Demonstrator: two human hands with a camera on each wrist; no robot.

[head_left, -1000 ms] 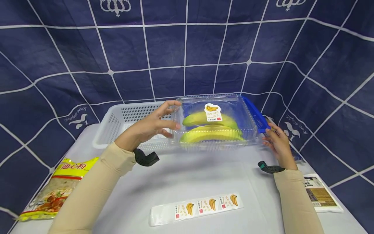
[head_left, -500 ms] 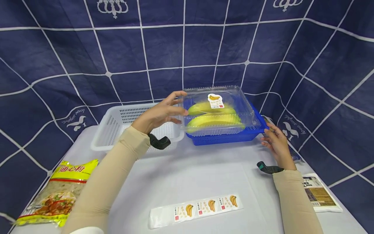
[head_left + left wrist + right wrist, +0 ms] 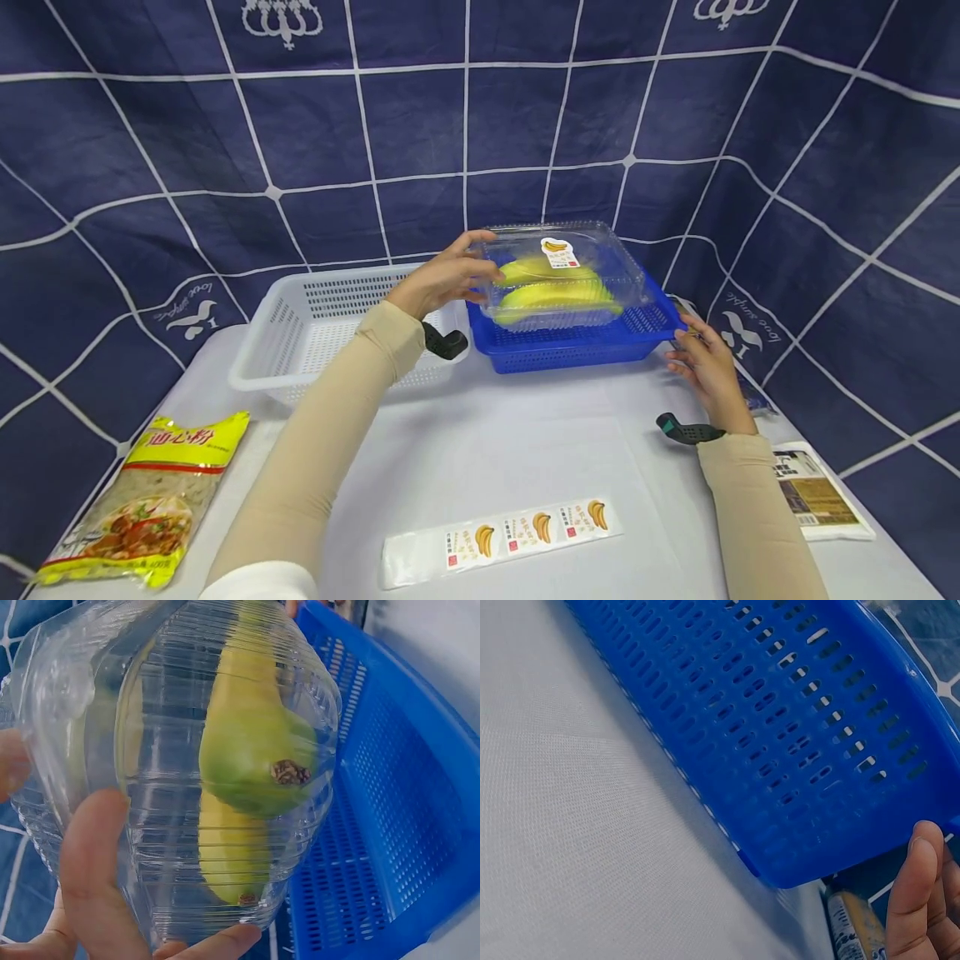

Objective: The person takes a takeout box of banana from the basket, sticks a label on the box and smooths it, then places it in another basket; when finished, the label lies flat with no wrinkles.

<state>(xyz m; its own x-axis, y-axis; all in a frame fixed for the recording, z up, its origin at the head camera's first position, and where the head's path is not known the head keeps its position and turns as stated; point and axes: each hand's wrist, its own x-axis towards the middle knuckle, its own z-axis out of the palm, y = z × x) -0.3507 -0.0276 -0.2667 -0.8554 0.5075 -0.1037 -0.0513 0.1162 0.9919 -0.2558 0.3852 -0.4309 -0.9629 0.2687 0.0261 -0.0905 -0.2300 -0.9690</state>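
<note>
My left hand [image 3: 448, 279] grips the left end of a clear plastic clamshell box [image 3: 633, 287], thumb and fingers spread along its side. Inside lie yellow-green bananas [image 3: 247, 761], and a banana label [image 3: 559, 252] sits on the lid. The box is over the blue perforated basket [image 3: 570, 357], a little tilted in the left wrist view. At the basket's right front corner, my right hand [image 3: 708, 367] pinches the rim with thumb and fingers. Part of the basket's inside is hidden beneath the box.
A white perforated basket [image 3: 251, 367] stands to the left, beside the blue one. A yellow food bag [image 3: 150, 500] lies at front left, a strip of banana labels [image 3: 498, 542] at front centre, and a white-and-brown packet [image 3: 817, 492] at right.
The box, held in my left hand, has moved back and right, from in front of the blue basket to over it. My right hand has stayed at the basket's corner.
</note>
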